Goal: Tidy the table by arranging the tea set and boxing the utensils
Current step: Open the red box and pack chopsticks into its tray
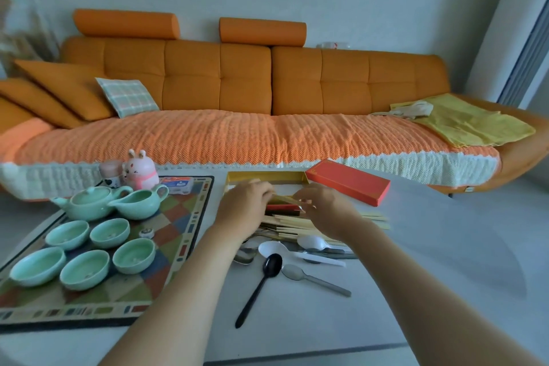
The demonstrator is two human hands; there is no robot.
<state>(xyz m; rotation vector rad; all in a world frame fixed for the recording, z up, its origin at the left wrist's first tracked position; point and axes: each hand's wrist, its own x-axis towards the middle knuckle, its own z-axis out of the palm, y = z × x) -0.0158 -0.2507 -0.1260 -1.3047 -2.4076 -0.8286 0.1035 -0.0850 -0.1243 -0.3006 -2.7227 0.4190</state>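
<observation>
My left hand and my right hand meet over a heap of pale wooden chopsticks, each pinching an end of a few chopsticks lifted just in front of the open gold box. The box's red lid lies to its right. Spoons lie nearer me: a black one, a white one, a metal one. On the patterned mat at left stand a celadon teapot, a pitcher and several matching cups.
A pink rabbit figure, a small jar and a small carton stand at the mat's far edge. An orange sofa runs behind the white table, whose right side shows bare surface.
</observation>
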